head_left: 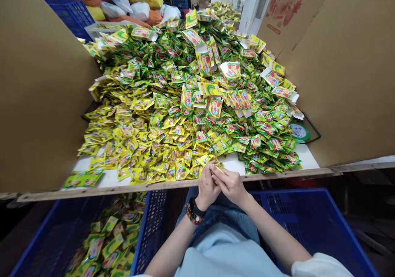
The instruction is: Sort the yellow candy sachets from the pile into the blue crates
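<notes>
Cardboard panels (43, 96) wall in a white surface (308, 155) whose middle is heaped with wrapped packets, up toward the top of the frame. Yellow packets (132, 137) fill the left and centre of the heap, green packets (262, 153) the right and back; a flat green pair (83, 179) lies apart at the lower left edge. Cartons (210, 88), several with white flaps standing open, are scattered over the upper centre and right.

At the centre of the front edge, the left hand (207, 186) and right hand (230, 185) meet, each grip closed on a small yellow piece (218, 169); the fingers hide most of it, so I cannot tell whether it is a packet or a carton.

As for progress, the packs (112, 244) lying in the left bin (142, 236), lower left of the frame, look like the finished share. Much seems left: the heap is large, the open-flapped cartons appear not yet dealt with, and the piece in the hands looks only part done.
</notes>
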A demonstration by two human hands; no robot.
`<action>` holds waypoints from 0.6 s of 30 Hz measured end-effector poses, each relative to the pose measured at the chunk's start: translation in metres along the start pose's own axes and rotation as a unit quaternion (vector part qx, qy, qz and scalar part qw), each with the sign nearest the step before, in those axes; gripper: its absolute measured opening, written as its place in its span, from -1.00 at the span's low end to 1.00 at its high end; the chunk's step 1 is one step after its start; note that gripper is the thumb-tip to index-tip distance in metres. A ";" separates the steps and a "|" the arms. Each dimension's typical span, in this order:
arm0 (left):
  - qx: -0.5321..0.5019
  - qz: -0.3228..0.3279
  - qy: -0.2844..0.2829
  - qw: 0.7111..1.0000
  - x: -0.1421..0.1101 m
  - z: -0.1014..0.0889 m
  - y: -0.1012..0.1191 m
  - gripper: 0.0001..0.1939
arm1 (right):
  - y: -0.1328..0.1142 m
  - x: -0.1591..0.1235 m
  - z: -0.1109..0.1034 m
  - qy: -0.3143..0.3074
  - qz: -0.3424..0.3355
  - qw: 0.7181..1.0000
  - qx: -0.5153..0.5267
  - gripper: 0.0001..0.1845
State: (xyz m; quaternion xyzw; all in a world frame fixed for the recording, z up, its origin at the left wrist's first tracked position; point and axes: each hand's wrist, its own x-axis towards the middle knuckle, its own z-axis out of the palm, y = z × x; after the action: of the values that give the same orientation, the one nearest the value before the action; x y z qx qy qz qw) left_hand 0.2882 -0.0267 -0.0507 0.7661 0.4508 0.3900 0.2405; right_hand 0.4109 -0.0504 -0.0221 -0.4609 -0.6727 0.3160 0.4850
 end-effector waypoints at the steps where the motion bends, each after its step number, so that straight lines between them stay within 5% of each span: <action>1: 0.001 0.001 0.014 1.000 -0.003 -0.009 0.000 -0.50 | 0.002 0.000 -0.001 -0.024 -0.015 1.000 -0.008 -0.57; 4: 0.103 -0.040 0.175 0.978 -0.023 -0.066 -0.009 -0.52 | 0.010 0.013 -0.009 -0.036 -0.034 0.996 -0.080 -0.49; 7: 0.344 -0.161 0.350 0.856 -0.049 -0.149 -0.028 -0.65 | 0.025 0.040 -0.020 -0.011 -0.020 0.959 -0.284 -0.34; 9: 0.426 -0.198 0.368 0.802 -0.055 -0.186 -0.037 -0.65 | 0.037 0.057 -0.025 -0.052 -0.035 0.924 -0.377 -0.33; 10: 0.437 -0.195 0.361 0.801 -0.052 -0.193 -0.039 -0.67 | 0.043 0.064 -0.027 -0.074 -0.046 0.915 -0.394 -0.36; 12: 0.415 -0.163 0.318 0.837 -0.034 -0.181 -0.040 -0.69 | 0.052 0.071 -0.029 -0.088 -0.061 0.917 -0.385 -0.48; 15: 0.365 -0.098 0.205 0.903 0.008 -0.128 -0.034 -0.68 | 0.060 0.070 -0.032 -0.062 -0.060 0.947 -0.310 -0.64; 18: 0.324 -0.085 0.120 0.935 0.042 -0.085 -0.028 -0.74 | 0.058 0.062 -0.031 -0.011 -0.037 0.983 -0.178 -0.77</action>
State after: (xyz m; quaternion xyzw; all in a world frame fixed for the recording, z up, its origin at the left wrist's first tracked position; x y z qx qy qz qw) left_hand 0.2169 0.0252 -0.0059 0.7086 0.6418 0.2900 -0.0440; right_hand 0.4520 0.0282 -0.0395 -0.5116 -0.7398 0.1781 0.3991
